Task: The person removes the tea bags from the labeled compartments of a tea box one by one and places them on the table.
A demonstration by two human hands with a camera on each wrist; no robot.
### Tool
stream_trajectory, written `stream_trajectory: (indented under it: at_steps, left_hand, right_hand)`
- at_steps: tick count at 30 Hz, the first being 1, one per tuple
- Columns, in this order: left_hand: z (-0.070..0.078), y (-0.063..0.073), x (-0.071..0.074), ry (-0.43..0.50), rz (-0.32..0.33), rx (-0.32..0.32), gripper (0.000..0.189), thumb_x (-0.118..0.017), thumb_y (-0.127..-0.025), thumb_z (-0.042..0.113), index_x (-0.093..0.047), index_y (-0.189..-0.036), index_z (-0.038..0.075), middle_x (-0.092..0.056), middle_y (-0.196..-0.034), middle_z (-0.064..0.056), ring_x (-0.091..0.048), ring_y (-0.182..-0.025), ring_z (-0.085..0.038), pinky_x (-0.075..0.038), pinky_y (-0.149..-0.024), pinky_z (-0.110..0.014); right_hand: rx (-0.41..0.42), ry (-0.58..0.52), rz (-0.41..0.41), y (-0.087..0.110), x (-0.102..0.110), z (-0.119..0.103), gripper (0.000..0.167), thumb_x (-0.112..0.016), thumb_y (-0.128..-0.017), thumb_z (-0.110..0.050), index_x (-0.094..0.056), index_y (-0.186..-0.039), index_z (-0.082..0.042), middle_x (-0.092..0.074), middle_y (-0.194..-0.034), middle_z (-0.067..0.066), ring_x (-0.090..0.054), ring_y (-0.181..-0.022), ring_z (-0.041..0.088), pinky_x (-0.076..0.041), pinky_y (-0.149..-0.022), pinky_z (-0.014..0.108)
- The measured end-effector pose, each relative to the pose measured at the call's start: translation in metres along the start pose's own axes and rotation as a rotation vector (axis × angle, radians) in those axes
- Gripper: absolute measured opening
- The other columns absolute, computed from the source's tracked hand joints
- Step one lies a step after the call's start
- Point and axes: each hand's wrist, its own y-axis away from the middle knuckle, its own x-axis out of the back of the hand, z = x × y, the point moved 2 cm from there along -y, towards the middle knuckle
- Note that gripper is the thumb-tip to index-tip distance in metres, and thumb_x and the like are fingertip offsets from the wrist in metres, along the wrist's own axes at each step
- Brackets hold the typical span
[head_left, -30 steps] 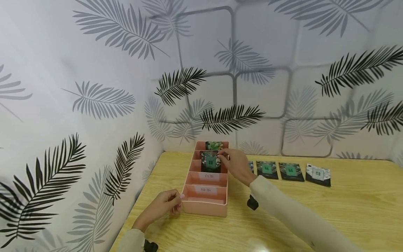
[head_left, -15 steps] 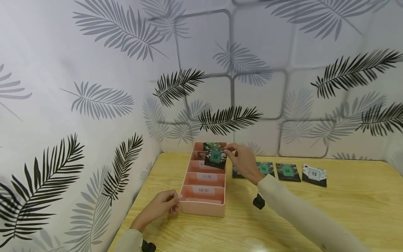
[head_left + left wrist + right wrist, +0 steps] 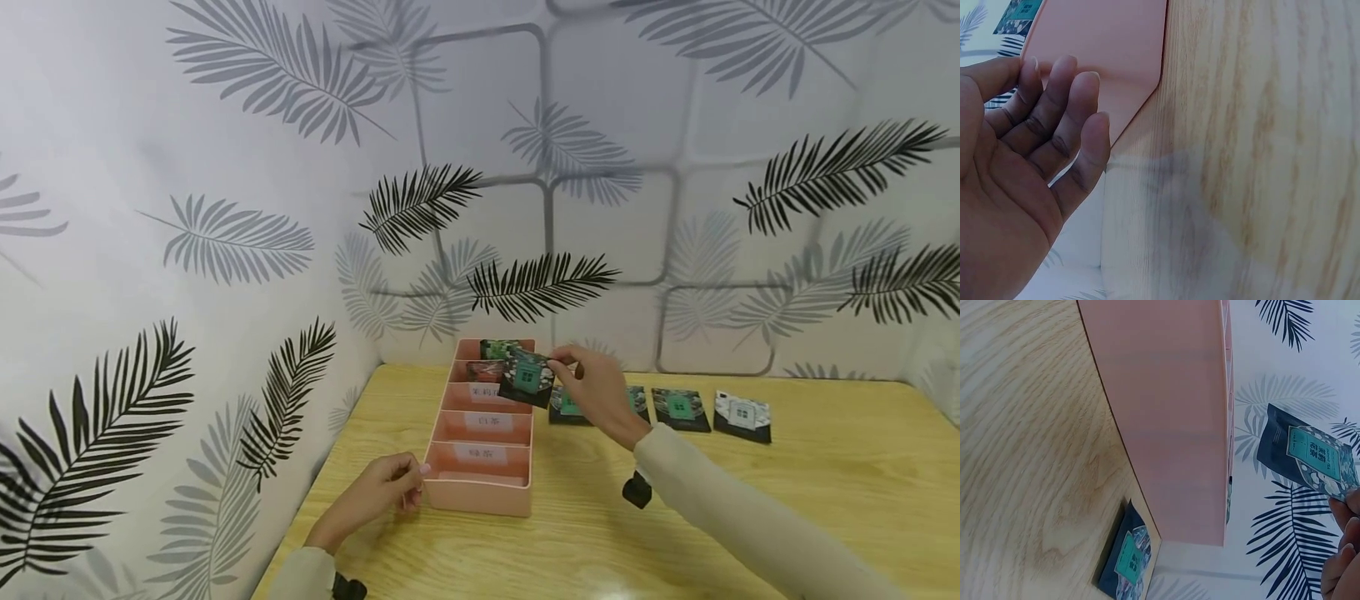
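Observation:
In the head view my right hand (image 3: pixel 600 396) pinches a dark tea sachet (image 3: pixel 527 377) with a green label by its upper corner. The sachet hangs tilted over the right side of a long pink divided box (image 3: pixel 478 498). In the right wrist view that sachet (image 3: pixel 1313 453) is above the box's rim, with fingertips at its edge. My left hand (image 3: pixel 378 496) pinches the box's near left corner between thumb and forefinger. The other fingers are loosely bent, as the left wrist view shows. Sachets lie in the two farthest compartments, one green (image 3: pixel 498 349) and one red (image 3: pixel 487 371).
Several sachets lie in a row on the wooden table (image 3: pixel 645 517) right of the box, including a dark one (image 3: pixel 680 408) and a white-topped one (image 3: pixel 742 414). White labels (image 3: pixel 483 422) mark the nearer compartments. A leaf-patterned wall (image 3: pixel 600 225) stands behind and at the left.
My right hand has lifted the sachet out from over the middle compartments and moved it rightward, uncovering the red sachet in the box. The left hand stays at the box corner.

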Motion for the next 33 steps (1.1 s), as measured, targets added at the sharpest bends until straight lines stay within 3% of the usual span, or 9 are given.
stream_trajectory:
  at_steps: [10,20,27,33]
  left_hand:
    - [0.002,-0.003,-0.002,0.002,-0.010,-0.002,0.042,-0.050,-0.110,0.036,-0.057,-0.091,0.000,-0.067,-0.087,-0.017,-0.064,-0.073,-0.037,-0.056,-0.062,-0.040]
    - [-0.002,-0.001,-0.003,0.018,-0.003,-0.008,0.042,-0.050,-0.111,0.036,-0.058,-0.092,-0.001,-0.066,-0.091,-0.027,-0.064,-0.071,-0.033,-0.056,-0.060,-0.040]
    - [-0.003,0.000,-0.002,0.042,-0.006,-0.022,0.039,-0.050,-0.111,0.034,-0.058,-0.093,-0.001,-0.065,-0.093,-0.030,-0.063,-0.072,-0.026,-0.055,-0.060,-0.038]
    - [-0.003,0.000,-0.003,0.039,-0.003,-0.012,0.039,-0.050,-0.111,0.034,-0.058,-0.092,0.000,-0.066,-0.092,-0.027,-0.064,-0.072,-0.027,-0.057,-0.061,-0.038]
  right_hand:
    - [-0.054,-0.007,-0.022,0.015,0.019,0.014,0.016,-0.071,-0.100,-0.020,-0.076,-0.111,-0.010,-0.075,-0.095,0.003,-0.043,-0.047,0.008,-0.037,-0.048,0.029]
    - [-0.101,-0.031,-0.067,0.030,0.027,0.028,0.016,-0.070,-0.101,-0.022,-0.076,-0.113,-0.013,-0.073,-0.092,-0.001,-0.048,-0.041,0.006,-0.039,-0.040,0.029]
    - [-0.122,0.020,-0.088,0.042,0.031,0.036,0.013,-0.071,-0.101,-0.022,-0.075,-0.110,-0.013,-0.069,-0.074,-0.005,-0.044,-0.043,0.008,-0.034,-0.042,0.029]
    - [-0.138,0.037,-0.091,0.050,0.034,0.041,0.011,-0.072,-0.099,-0.020,-0.075,-0.108,-0.014,-0.074,-0.087,-0.001,-0.040,-0.044,0.009,-0.033,-0.044,0.027]
